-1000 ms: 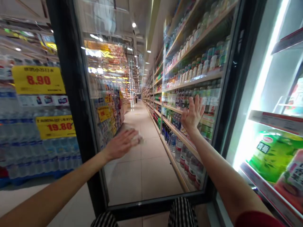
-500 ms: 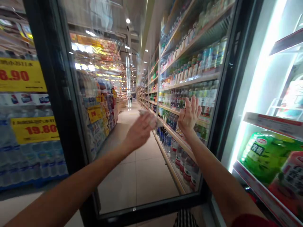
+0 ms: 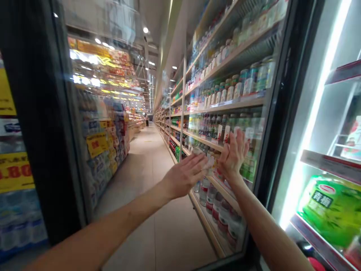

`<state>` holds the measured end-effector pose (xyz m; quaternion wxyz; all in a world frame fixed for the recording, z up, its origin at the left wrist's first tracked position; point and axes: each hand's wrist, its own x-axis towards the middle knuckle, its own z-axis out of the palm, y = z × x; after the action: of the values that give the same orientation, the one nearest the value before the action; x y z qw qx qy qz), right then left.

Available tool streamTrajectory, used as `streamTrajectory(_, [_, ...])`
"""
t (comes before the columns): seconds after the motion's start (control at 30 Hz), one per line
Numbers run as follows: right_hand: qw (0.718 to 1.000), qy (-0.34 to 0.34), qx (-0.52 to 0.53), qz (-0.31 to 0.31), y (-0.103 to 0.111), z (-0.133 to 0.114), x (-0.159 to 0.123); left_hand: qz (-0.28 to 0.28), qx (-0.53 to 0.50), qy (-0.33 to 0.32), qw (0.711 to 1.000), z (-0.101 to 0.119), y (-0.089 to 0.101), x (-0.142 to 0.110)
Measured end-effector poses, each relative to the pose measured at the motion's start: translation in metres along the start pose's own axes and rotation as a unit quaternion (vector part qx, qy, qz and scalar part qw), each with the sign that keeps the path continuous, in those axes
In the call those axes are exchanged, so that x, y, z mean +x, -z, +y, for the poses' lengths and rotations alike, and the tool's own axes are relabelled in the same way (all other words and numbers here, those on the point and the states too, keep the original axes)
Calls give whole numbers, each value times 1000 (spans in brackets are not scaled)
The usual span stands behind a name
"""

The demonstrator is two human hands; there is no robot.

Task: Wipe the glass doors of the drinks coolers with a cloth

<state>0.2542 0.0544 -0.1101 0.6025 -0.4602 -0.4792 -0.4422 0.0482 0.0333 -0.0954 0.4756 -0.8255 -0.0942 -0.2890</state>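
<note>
Your left hand [image 3: 186, 177], fingers flat, has hold of a blurred pale cloth [image 3: 209, 162] mostly hidden beneath it, before the glass door [image 3: 284, 90], whose edges are cut off. To its right, your right hand [image 3: 233, 156] spreads open, empty; glass contact is unclear. Bottles [image 3: 229, 92] blur far beyond.

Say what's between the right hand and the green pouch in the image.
Head view: going from the right hand to the green pouch, a stretch of door glass, then black door frame, then the bright light strip.

2 hands [image 3: 184, 176] [image 3: 234, 157], 1 glass door [image 3: 283, 88].
</note>
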Motion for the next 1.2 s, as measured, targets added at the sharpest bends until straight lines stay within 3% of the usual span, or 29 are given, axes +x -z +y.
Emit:
streamTrajectory(0.03, [1000, 0, -1, 1, -1, -2, 0, 6, 1, 9, 1000, -3, -2, 4])
streamTrajectory(0.1, [1000, 1, -2, 2, -3, -6, 1, 47, 19, 96, 994, -27, 6, 17])
streamTrajectory(0.2, [1000, 4, -5, 0, -7, -9, 4, 143, 50, 263, 953, -81, 30, 49])
streamTrajectory(0.27, [1000, -5, -6, -7, -11, -8, 4, 189, 59, 308, 931, -100, 36, 69])
streamTrajectory(0.33, [1000, -12, -3, -18, -14, -6, 1, 186, 55, 273, 942, -100, 26, 86])
streamTrajectory(0.43, [999, -17, -2, -40, -13, -5, -8, 117, 33, 117, 986, -97, 10, 108])
streamTrajectory(0.5, [998, -28, -6, -58, -10, -10, -5, 93, 31, 71, 993, -122, 20, 129])
streamTrajectory(0.6, [995, -49, -20, -82, -10, -31, 42, 128, 52, 161, 977, -204, 69, 173])
streamTrajectory(0.67, [995, -44, -27, -87, -16, -54, 108, 166, 68, 230, 957, -260, 105, 205])
streamTrajectory(0.73, [996, -21, -28, -83, -27, -79, 187, 180, 77, 254, 947, -294, 128, 230])
streamTrajectory(0.8, [998, -6, -26, -61, -39, -101, 258, 159, 67, 188, 967, -306, 137, 243])
streamTrajectory(0.87, [999, -7, -27, -37, -46, -115, 302, 119, 44, 37, 991, -314, 144, 246])
streamTrajectory(0.93, [999, -18, -33, -33, -48, -122, 318, 75, 34, -41, 996, -337, 161, 244])
streamTrajectory(0.97, [998, -26, -38, -35, -48, -124, 318, 72, 37, -21, 996, -355, 176, 244])
streamTrajectory(1.03, [997, -41, -44, -39, -44, -125, 311, 109, 48, 77, 990, -396, 211, 246])
streamTrajectory(1.1, [997, -57, -45, -34, -39, -127, 303, 162, 52, 179, 969, -423, 238, 249])
streamTrajectory(1.17, [996, -67, -45, -35, -34, -129, 301, 159, 44, 184, 969, -420, 247, 249])
streamTrajectory(1.2, [996, -69, -46, -37, -32, -130, 302, 130, 34, 142, 981, -408, 245, 247])
